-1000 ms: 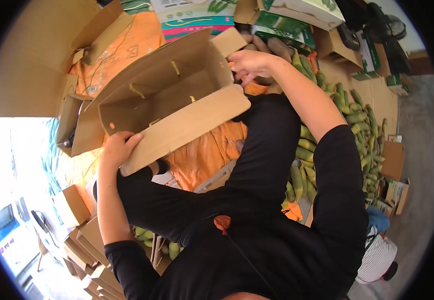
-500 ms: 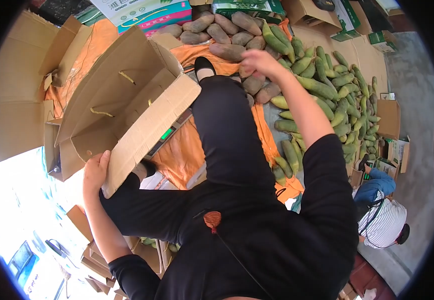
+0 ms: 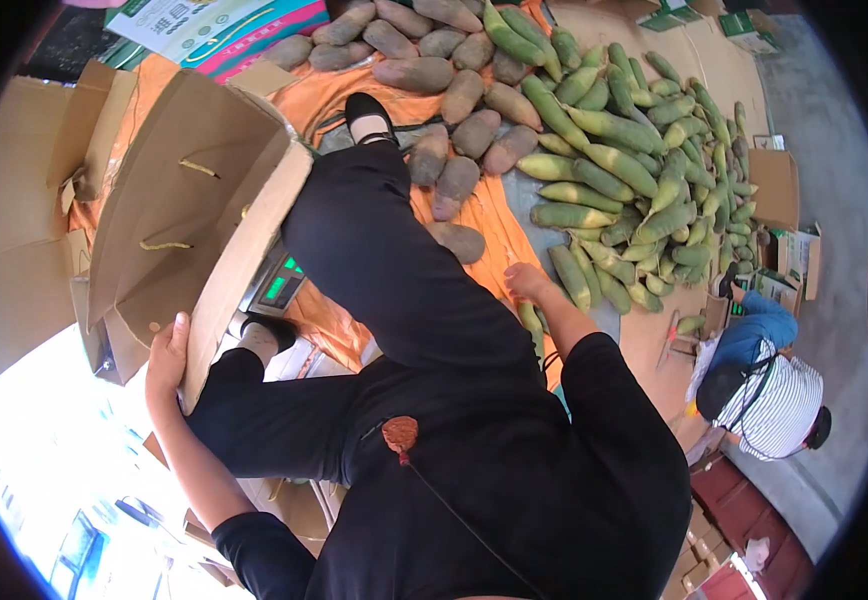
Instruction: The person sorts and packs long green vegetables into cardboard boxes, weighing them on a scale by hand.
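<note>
At the lower corner of an open cardboard box (image 3: 169,190), my left hand (image 3: 166,357) grips the long flap edge, thumb on top. The box has yellow rope handles inside. It tilts beside my leg, over a scale with a lit green display (image 3: 276,288). My right hand (image 3: 527,283) is beside my thigh, its fingers curled and nothing visible in them. Close to it lie green radishes (image 3: 574,278), part of a large pile. Brownish-purple, thick roots (image 3: 474,133) are spread on the orange sheet (image 3: 484,210) past my foot.
Printed cartons (image 3: 194,30) stand at the upper left, and another cardboard box (image 3: 19,220) is at the far left. A person in a striped top (image 3: 779,400) is at the right, near more cartons (image 3: 779,190). Sunlight glares at the lower left.
My right hand has moved from the brownish roots back toward my thigh. My left hand stays on the box edge. The view has shifted, showing more of the scale display.
</note>
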A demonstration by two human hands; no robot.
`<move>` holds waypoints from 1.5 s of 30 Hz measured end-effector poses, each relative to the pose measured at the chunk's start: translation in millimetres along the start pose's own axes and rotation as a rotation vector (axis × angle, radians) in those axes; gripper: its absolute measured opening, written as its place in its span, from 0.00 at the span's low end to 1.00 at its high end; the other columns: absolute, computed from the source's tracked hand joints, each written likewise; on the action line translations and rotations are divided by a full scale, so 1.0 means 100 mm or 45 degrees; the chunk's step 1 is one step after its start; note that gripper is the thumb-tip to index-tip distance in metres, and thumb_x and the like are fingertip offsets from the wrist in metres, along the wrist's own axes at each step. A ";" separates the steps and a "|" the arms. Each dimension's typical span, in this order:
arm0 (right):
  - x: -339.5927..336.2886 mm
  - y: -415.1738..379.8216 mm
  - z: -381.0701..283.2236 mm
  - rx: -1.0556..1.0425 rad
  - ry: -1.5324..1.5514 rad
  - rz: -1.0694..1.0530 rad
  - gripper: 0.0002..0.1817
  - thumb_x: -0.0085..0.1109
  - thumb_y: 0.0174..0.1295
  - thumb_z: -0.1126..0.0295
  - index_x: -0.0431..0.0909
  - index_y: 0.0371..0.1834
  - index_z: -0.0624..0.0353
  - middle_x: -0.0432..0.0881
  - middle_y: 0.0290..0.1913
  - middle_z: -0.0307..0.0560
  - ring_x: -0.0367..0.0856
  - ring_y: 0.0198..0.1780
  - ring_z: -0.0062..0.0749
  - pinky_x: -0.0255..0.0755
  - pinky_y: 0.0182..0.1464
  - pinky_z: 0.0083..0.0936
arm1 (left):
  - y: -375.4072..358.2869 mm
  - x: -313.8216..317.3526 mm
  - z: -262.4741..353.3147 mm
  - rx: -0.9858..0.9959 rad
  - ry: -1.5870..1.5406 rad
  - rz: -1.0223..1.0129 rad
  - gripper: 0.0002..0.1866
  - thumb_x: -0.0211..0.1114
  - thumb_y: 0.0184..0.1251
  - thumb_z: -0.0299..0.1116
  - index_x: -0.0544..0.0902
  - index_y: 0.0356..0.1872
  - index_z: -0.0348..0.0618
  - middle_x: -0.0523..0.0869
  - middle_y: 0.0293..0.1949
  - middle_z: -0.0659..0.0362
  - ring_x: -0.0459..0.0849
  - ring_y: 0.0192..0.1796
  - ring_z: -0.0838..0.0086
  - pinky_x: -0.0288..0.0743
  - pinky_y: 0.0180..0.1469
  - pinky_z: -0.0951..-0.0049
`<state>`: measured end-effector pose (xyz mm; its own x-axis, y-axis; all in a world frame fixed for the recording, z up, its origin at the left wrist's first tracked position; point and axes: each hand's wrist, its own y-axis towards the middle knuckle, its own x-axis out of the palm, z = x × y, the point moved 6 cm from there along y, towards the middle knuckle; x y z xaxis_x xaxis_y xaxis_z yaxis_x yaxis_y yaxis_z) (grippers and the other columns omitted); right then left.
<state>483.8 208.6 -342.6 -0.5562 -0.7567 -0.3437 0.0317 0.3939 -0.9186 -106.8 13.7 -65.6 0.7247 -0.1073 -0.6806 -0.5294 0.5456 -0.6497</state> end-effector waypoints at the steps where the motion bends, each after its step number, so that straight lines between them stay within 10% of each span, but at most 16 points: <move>1: 0.12 0.03 0.15 -0.004 -0.043 -0.057 0.13 0.60 0.54 0.73 0.76 0.44 0.54 0.79 0.29 0.42 0.78 0.27 0.28 0.71 0.25 0.28 | 0.00 -0.02 -0.01 -0.037 0.041 0.009 0.39 0.42 0.67 0.65 0.80 0.41 0.31 0.82 0.33 0.48 0.78 0.39 0.65 0.69 0.49 0.66; 9: 0.17 0.11 0.66 -0.477 -1.175 0.101 0.15 0.50 0.56 0.62 0.83 0.34 0.59 0.83 0.39 0.56 0.81 0.43 0.48 0.74 0.46 0.39 | 0.02 -0.03 -0.07 -0.176 0.097 0.042 0.46 0.39 0.63 0.71 0.80 0.44 0.27 0.82 0.38 0.42 0.80 0.44 0.59 0.68 0.53 0.64; 15: -1.03 -0.25 1.05 0.040 -0.641 0.792 0.16 0.53 0.53 0.71 0.76 0.47 0.58 0.76 0.50 0.62 0.76 0.53 0.52 0.70 0.54 0.41 | 0.07 -0.08 -0.09 -0.209 0.161 0.131 0.43 0.40 0.65 0.68 0.80 0.42 0.27 0.82 0.36 0.42 0.80 0.43 0.59 0.68 0.52 0.64; 19: -1.28 -0.25 1.29 0.296 -0.411 0.768 0.39 0.69 0.43 0.65 0.65 0.62 0.58 0.75 0.56 0.58 0.70 0.61 0.49 0.65 0.62 0.35 | 0.08 -0.08 -0.10 -0.223 0.166 0.122 0.40 0.44 0.66 0.65 0.81 0.42 0.28 0.83 0.35 0.42 0.81 0.43 0.60 0.69 0.52 0.65; 23: -1.08 0.13 1.55 -0.109 0.347 0.532 0.47 0.74 0.39 0.64 0.59 0.66 0.58 0.66 0.64 0.60 0.66 0.65 0.51 0.63 0.64 0.35 | -0.01 -0.09 0.03 -0.319 0.103 0.199 0.37 0.46 0.66 0.63 0.81 0.43 0.30 0.84 0.36 0.41 0.82 0.43 0.58 0.70 0.52 0.64; 25: -1.03 0.76 2.25 0.050 0.074 0.697 0.47 0.75 0.37 0.65 0.61 0.63 0.63 0.67 0.63 0.61 0.66 0.64 0.53 0.64 0.63 0.35 | 0.00 -0.05 0.00 -0.307 0.061 0.140 0.36 0.47 0.65 0.62 0.82 0.42 0.31 0.84 0.35 0.42 0.83 0.42 0.58 0.71 0.51 0.64; 27: -1.08 0.03 1.47 0.496 -0.445 0.586 0.50 0.75 0.37 0.61 0.57 0.67 0.60 0.66 0.64 0.59 0.63 0.66 0.49 0.66 0.62 0.42 | 0.02 -0.04 -0.06 -0.313 0.039 0.161 0.36 0.47 0.65 0.62 0.82 0.42 0.32 0.84 0.35 0.42 0.83 0.41 0.58 0.71 0.51 0.64; 37: -0.90 -0.02 1.19 0.107 -0.424 0.683 0.39 0.73 0.39 0.63 0.69 0.57 0.66 0.78 0.51 0.62 0.76 0.54 0.51 0.71 0.54 0.38 | -0.03 -0.09 0.09 -0.330 0.034 0.142 0.32 0.54 0.61 0.59 0.84 0.38 0.34 0.85 0.33 0.41 0.84 0.40 0.55 0.73 0.49 0.63; 39: -0.89 0.14 1.27 0.054 -0.181 0.661 0.33 0.73 0.38 0.69 0.73 0.51 0.67 0.81 0.42 0.54 0.81 0.39 0.41 0.74 0.45 0.34 | -0.03 -0.11 0.08 -0.325 0.032 0.164 0.31 0.54 0.61 0.59 0.84 0.38 0.34 0.85 0.33 0.42 0.85 0.39 0.55 0.74 0.49 0.63; 45: -1.01 0.03 0.67 -0.275 0.341 0.236 0.27 0.68 0.43 0.76 0.74 0.50 0.66 0.81 0.38 0.45 0.79 0.36 0.31 0.73 0.40 0.29 | 0.00 -0.11 0.02 -0.263 0.045 0.154 0.30 0.57 0.59 0.58 0.85 0.31 0.34 0.84 0.28 0.41 0.85 0.36 0.54 0.76 0.44 0.61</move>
<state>595.3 251.5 -324.0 -0.7553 -0.5109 -0.4105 -0.0080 0.6335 -0.7737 -113.7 16.8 -56.9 0.6364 -0.0829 -0.7669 -0.6930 0.3750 -0.6157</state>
